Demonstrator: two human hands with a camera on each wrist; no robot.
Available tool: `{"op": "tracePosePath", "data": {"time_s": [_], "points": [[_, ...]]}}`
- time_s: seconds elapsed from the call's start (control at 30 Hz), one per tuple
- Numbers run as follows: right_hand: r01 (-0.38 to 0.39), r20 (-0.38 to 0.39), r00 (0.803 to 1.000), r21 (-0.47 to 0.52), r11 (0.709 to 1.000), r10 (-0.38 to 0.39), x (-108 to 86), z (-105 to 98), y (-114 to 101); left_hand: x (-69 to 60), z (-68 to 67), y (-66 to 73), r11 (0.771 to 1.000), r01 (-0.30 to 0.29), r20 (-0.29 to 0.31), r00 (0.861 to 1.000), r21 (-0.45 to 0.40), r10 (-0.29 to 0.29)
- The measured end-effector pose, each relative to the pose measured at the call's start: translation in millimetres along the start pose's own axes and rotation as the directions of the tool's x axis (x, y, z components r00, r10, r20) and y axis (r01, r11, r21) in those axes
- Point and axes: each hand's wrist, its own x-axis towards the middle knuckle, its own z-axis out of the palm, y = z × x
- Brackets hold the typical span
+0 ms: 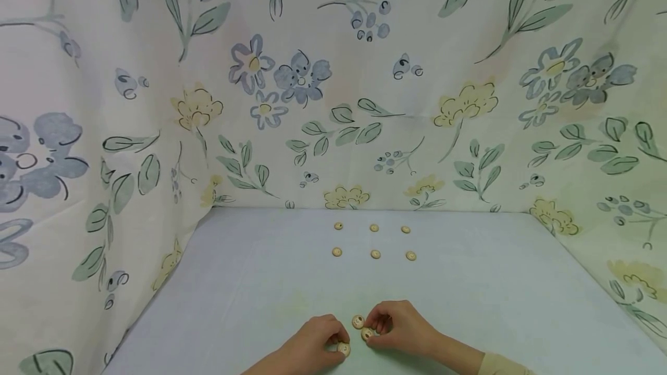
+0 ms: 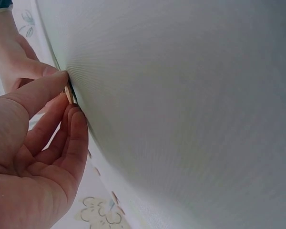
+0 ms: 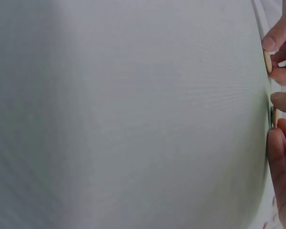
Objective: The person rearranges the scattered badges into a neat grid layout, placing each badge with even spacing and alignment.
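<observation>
In the head view my left hand [image 1: 318,343] pinches a small round wooden disc [image 1: 344,349] with dark marks on its face, between thumb and fingers at the table surface. The disc's edge [image 2: 69,94] shows between those fingertips in the left wrist view. Just to the right, my right hand [image 1: 401,328] pinches a second wooden disc [image 1: 367,334]. A third wooden disc [image 1: 358,322] lies beside the right fingertips, close to the second one. In the right wrist view, both hands are at the right edge, partly cut off, with the left hand [image 3: 283,52] uppermost.
Farther back on the white-covered table [image 1: 250,282], several similar discs lie in two rows, one of them a front-row disc [image 1: 375,254]. A floral cloth [image 1: 333,149] hangs behind the table and along both sides.
</observation>
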Motion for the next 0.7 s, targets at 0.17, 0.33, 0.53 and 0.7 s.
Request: {"op": "tracePosePath", "data": {"time_s": [0.17,0.33,0.53,0.7], "points": [[-0.027,-0.001,1.000,0.009,1.000,0.027,1.3,-1,0,-0.9,-0.1,-0.4,1.000,-0.009,-0.012,1.000,-0.003,0.009],[-0.024,0.004,1.000,0.003,1.000,0.024,6.3,-4,2,-2.0,0.4,-1.3,0.999,-0.040,-0.029,0.999,0.003,0.040],[0.002,-0.015,1.000,-0.021,1.000,-0.002,17.1,-10,3,-1.4,0.5,-2.1,0.998,-0.061,-0.043,0.997,0.014,0.061],[0.011,-0.027,1.000,-0.034,0.999,-0.012,26.3,-12,3,-1.0,0.9,-1.9,0.999,-0.051,-0.036,0.998,0.008,0.051]]}}
